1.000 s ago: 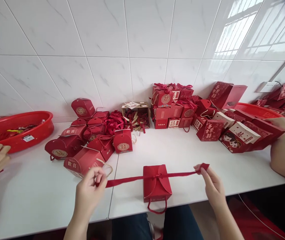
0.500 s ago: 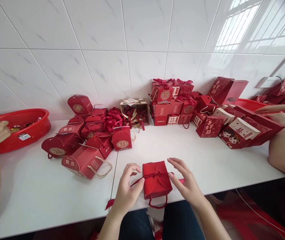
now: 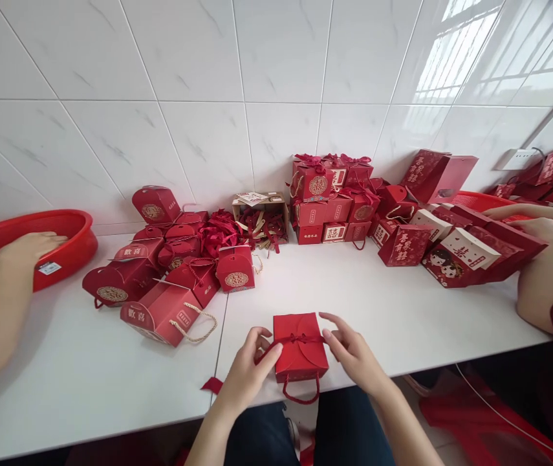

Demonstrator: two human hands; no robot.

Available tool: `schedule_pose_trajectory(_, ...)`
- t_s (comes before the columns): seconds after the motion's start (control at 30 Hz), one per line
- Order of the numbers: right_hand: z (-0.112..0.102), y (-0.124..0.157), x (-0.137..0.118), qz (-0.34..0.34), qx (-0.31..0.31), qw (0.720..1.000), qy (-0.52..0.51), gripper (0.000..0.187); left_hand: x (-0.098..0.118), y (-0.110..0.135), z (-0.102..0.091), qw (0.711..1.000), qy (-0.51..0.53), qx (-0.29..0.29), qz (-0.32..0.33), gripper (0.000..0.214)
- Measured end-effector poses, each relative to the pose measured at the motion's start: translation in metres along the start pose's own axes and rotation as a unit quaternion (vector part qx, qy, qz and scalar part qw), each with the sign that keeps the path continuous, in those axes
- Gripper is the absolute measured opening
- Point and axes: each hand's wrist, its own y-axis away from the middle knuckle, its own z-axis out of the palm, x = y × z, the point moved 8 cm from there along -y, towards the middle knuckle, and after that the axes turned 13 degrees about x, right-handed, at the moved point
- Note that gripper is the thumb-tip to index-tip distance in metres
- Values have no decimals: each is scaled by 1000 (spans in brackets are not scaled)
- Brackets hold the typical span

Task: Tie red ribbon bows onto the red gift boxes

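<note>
A small red gift box (image 3: 300, 349) with petal flaps and a cord handle stands at the near edge of the white table (image 3: 383, 304). A red ribbon (image 3: 296, 338) is knotted across its top, and one loose end (image 3: 212, 385) trails left onto the table. My left hand (image 3: 249, 370) is at the box's left side, fingers pinched on the ribbon near the knot. My right hand (image 3: 351, 353) is at the box's right side, fingers curled on the ribbon's other end.
Red gift boxes (image 3: 169, 259) lie piled at the left, stacked boxes (image 3: 334, 200) stand at the back wall, and a small cardboard box of ribbons (image 3: 262, 223) sits between them. Another person's hand (image 3: 28, 246) reaches into a red basin (image 3: 70, 243) at the left. A second person's hand (image 3: 542, 259) holds flat red boxes (image 3: 475, 252) at the right.
A second ago my hands held the ribbon stretched wide across the box. They have come in to the box sides and the ribbon is knotted on top. The left person's hand moved into the basin.
</note>
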Motion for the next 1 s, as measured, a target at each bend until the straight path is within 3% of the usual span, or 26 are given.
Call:
schedule_pose_trajectory(0.1, -23, 1, -13, -81, -42, 996, 5, 19, 3, -5, -25, 997, -65, 20, 21, 25)
schedule_pose_trajectory(0.17, -31, 5, -20, -125, -85, 988, 45, 16, 7, -13, -42, 993, -111, 36, 27, 26)
schedule_pose_trajectory(0.23, -34, 6, -20, -133, -89, 981, 111, 19, 10, -21, -44, 989, -147, -22, 18, 24)
schedule_pose_trajectory(0.3, -38, 3, -14, -113, -17, 980, 164, 22, 10, -21, -29, 974, -156, -162, -18, 20)
schedule_pose_trajectory(0.37, -45, 0, -12, -97, 103, 975, 173, 26, 12, -15, -11, 942, -130, -304, -53, 15)
schedule_pose_trajectory(0.4, -47, 1, -12, -93, 159, 970, 157, 28, 15, -12, -3, 929, -113, -347, -61, 14)
schedule_pose_trajectory(0.47, -45, 4, -14, -92, 217, 968, 89, 29, 22, -12, 6, 924, -77, -369, -57, 15)
schedule_pose_trajectory(0.6, -23, 7, -31, -97, 145, 983, -56, 27, 36, -16, 14, 960, 17, -278, -36, 36)
schedule_pose_trajectory(0.73, -5, 11, -50, -89, 88, 988, -88, 26, 55, -6, 16, 989, 20, -134, 62, 29)
schedule_pose_trajectory(0.83, 9, 12, -55, -69, 63, 994, -58, 26, 68, 9, 21, 985, -26, -54, 161, 22)
schedule_pose_trajectory(1.0, 17, 12, -63, -72, 66, 994, 52, 17, 72, 28, 24, 958, -98, 38, 265, 26)
